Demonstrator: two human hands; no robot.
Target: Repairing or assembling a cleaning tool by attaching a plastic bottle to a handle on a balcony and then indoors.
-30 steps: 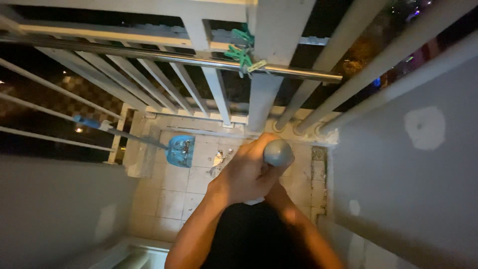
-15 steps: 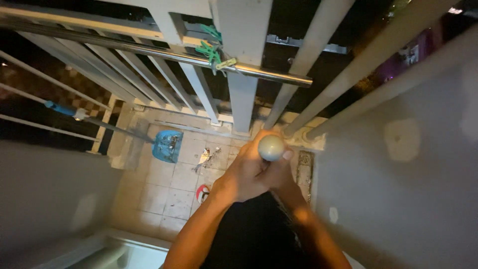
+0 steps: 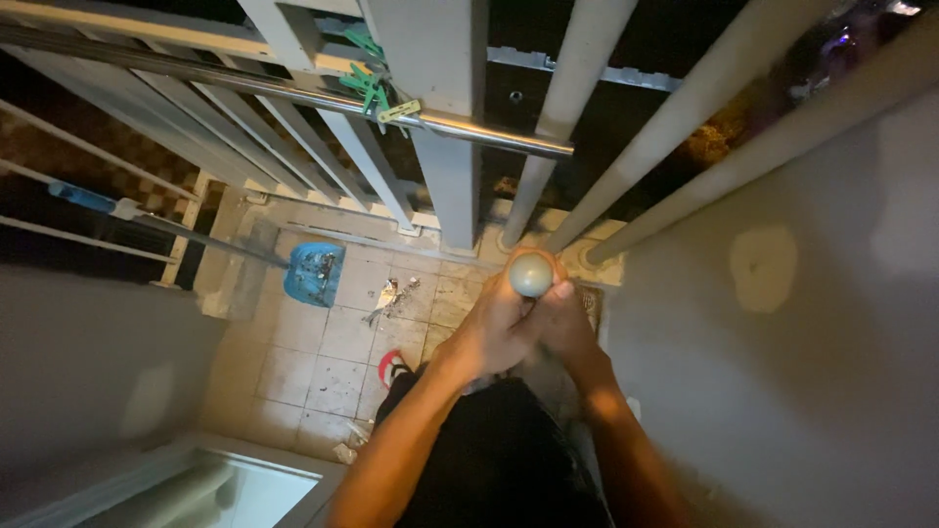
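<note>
Both hands are closed together around one pole handle (image 3: 531,275). The left hand (image 3: 494,328) wraps the shaft from one side, the right hand (image 3: 565,323) from the other, fingers pressed tight, touching each other. The handle's rounded pale end points straight up at the camera; its long axis runs downward toward the tiled floor (image 3: 323,357), and the lower length is hidden behind the hands. Taking the handle as landmark: the blue dustpan (image 3: 313,274) lies well to its left, a litter pile (image 3: 389,296) between them, railing bars (image 3: 440,147) just beyond.
</note>
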